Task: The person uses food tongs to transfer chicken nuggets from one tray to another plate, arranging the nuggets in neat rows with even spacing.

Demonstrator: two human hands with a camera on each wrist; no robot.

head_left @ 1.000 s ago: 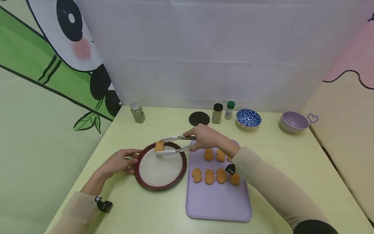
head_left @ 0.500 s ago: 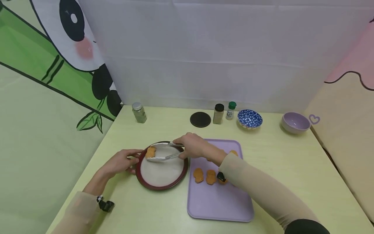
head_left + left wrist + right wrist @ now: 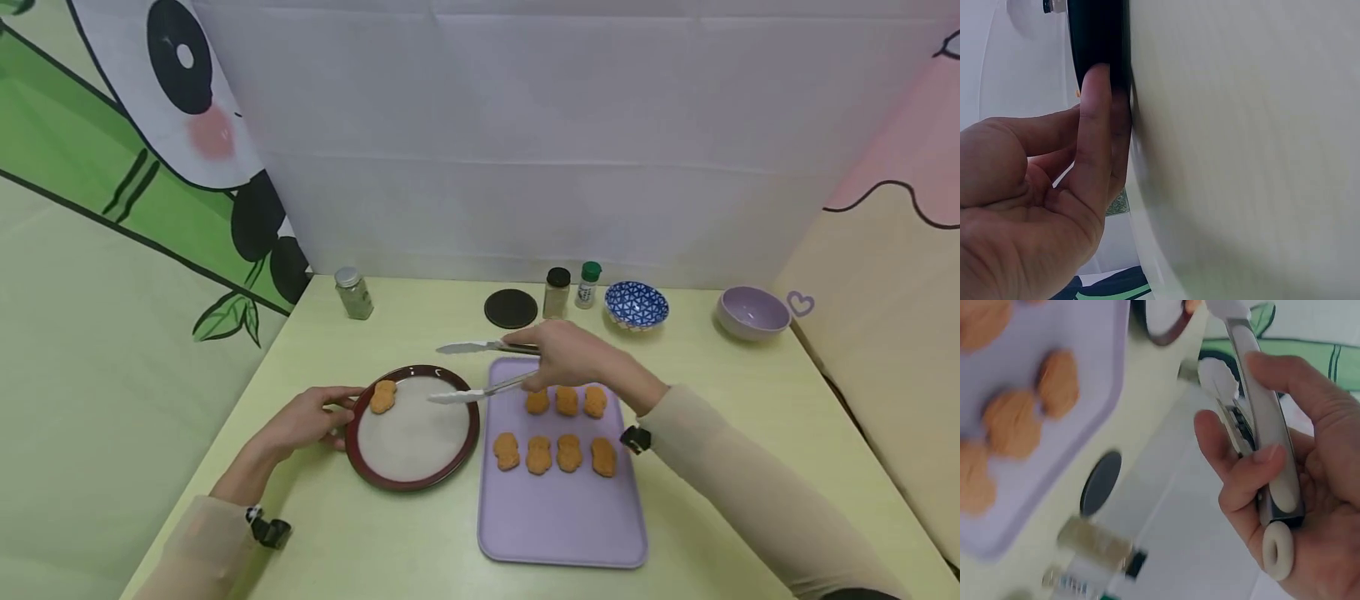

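Around: we see at the far edge of the table (image 3: 420, 550) one jar with a silver lid (image 3: 353, 292), one black coaster (image 3: 511, 307), two small spice jars (image 3: 557, 292), one blue patterned bowl (image 3: 637, 304) and one lilac bowl (image 3: 753, 312). They stand well apart from the hands.
In the way: nothing lies between the tongs and the plate; the tong tips hang over the plate's right edge.
Right hand: our right hand (image 3: 573, 357) is above the far edge of the purple tray (image 3: 562, 517), fingers curled around the metal tongs (image 3: 480, 368). The two tong arms stand apart and carry nothing.
Left hand: our left hand (image 3: 303, 417) rests on the table, and the fingertips (image 3: 1094, 81) touch the dark rim of the plate (image 3: 416, 479) with straight, relaxed fingers.
Nugget on plate: one nugget (image 3: 383, 397) lies at the far left part of the plate, near the left hand.
Nuggets on tray: we count seven nuggets (image 3: 567, 452), three in the far row and four in the near row.
Count of the rest: one plate, one tray, one pair of tongs.
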